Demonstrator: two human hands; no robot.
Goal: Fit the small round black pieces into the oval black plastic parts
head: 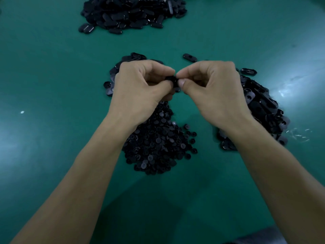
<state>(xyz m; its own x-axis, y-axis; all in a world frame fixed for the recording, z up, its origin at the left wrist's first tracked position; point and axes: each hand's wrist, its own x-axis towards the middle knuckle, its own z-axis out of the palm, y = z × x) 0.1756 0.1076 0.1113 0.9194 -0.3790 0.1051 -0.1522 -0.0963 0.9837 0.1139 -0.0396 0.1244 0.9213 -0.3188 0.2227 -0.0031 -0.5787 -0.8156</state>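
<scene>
My left hand [140,87] and my right hand [209,87] meet fingertip to fingertip above the green table. Between them they pinch a small black plastic piece [171,79], mostly hidden by thumbs and forefingers; I cannot tell whether it is an oval part, a round piece or both. A heap of small round black pieces [158,141] lies below my hands, between my forearms. Oval black parts [262,103] are piled under and beyond my right wrist. More oval parts [123,67] lie behind my left hand.
A large pile of black oval parts [133,13] sits at the far edge of the green table [52,67]. A single oval part [189,57] lies loose just beyond my right hand. Bits of clear scrap [299,134] lie at the right.
</scene>
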